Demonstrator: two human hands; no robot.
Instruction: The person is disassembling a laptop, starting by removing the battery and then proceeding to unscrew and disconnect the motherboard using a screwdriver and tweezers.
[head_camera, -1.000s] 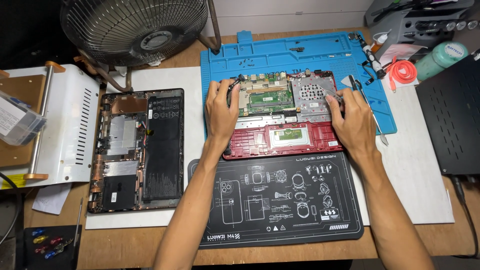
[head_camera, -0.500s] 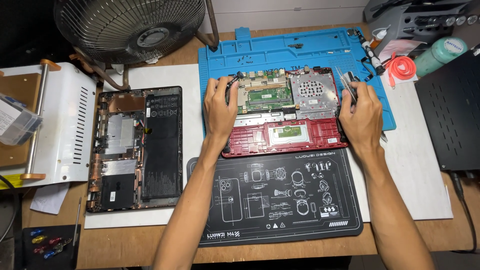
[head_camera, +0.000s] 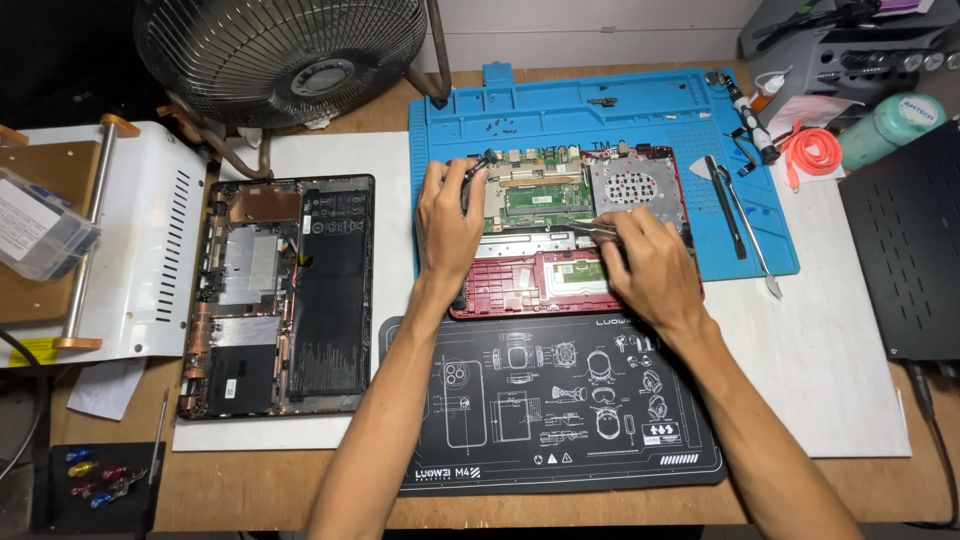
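Observation:
An opened red laptop base (head_camera: 530, 285) with a green circuit board (head_camera: 535, 200) and a grey perforated plate (head_camera: 630, 185) lies on a blue work mat (head_camera: 600, 110). My left hand (head_camera: 448, 225) lies on the base's left side, fingers curled over its far left corner. My right hand (head_camera: 648, 268) rests on the base's right half and pinches metal tweezers (head_camera: 590, 229). Their tip points left at the board's near edge.
A black printed mat (head_camera: 540, 420) lies in front. An opened black laptop shell (head_camera: 280, 300) sits left, beside a white metal device (head_camera: 140, 240). A fan (head_camera: 280, 55) stands behind. Pry tools (head_camera: 735, 215), a screwdriver (head_camera: 750, 115), an orange coil (head_camera: 810, 150) and a black box (head_camera: 905, 250) are at right.
My right hand has moved left from the laptop's right edge to its middle, bringing the tweezers' tip over the board. My left hand has stayed on the left side.

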